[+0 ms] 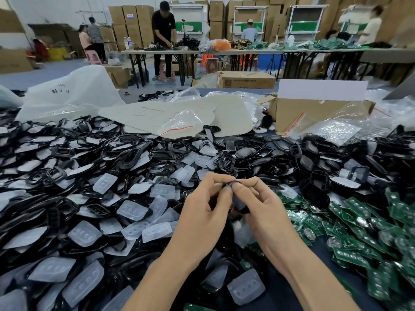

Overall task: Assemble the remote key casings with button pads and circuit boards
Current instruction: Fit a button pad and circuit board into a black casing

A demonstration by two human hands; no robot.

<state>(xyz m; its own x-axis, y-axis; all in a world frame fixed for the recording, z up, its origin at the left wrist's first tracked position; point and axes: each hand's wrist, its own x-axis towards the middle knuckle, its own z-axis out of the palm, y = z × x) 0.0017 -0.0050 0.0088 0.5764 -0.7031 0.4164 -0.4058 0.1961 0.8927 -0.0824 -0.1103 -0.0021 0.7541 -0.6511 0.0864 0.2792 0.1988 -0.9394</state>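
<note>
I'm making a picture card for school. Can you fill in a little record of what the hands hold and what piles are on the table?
Hands: left hand and right hand both pinch one dark key casing
Left of hands: clear button pads mixed with black casing frames
Right of hands: green circuit boards
Behind the piles: cardboard box, plastic bags

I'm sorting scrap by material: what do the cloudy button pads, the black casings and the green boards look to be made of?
Button pads: likely silicone rubber, milky translucent, matt, with moulded bumps.
Black casings: apparently moulded plastic, glossy highlights on rims.
Green boards: printed circuit laminate, green coating with silvery metal discs.
</note>
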